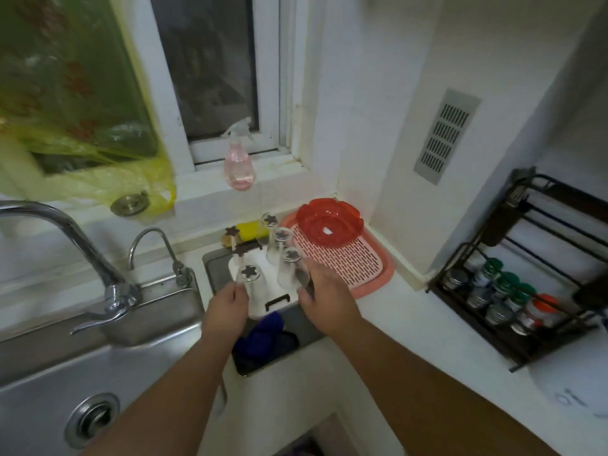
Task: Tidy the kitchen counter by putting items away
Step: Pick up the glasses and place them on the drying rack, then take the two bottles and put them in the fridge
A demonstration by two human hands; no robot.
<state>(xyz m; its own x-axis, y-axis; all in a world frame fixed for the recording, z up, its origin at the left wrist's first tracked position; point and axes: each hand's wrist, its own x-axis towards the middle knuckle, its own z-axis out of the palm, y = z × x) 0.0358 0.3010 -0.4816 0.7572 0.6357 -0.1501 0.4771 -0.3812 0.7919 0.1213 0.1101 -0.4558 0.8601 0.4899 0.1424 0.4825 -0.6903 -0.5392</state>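
Glass rack point(255, 309): white, right of sink point(49, 383).
Left hand point(227, 309): fingers curled on glass point(251, 279).
Right hand point(324, 299): grips another glass point(291, 269).

Upturned glasses point(289, 267) crowd the white rack point(260, 309); pink tray point(368, 268) — right side open.

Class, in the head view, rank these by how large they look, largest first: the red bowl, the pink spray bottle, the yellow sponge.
1. Red bowl
2. Pink spray bottle
3. Yellow sponge, partly hidden by glasses

The three sit at similar depth, so the ranking holds.
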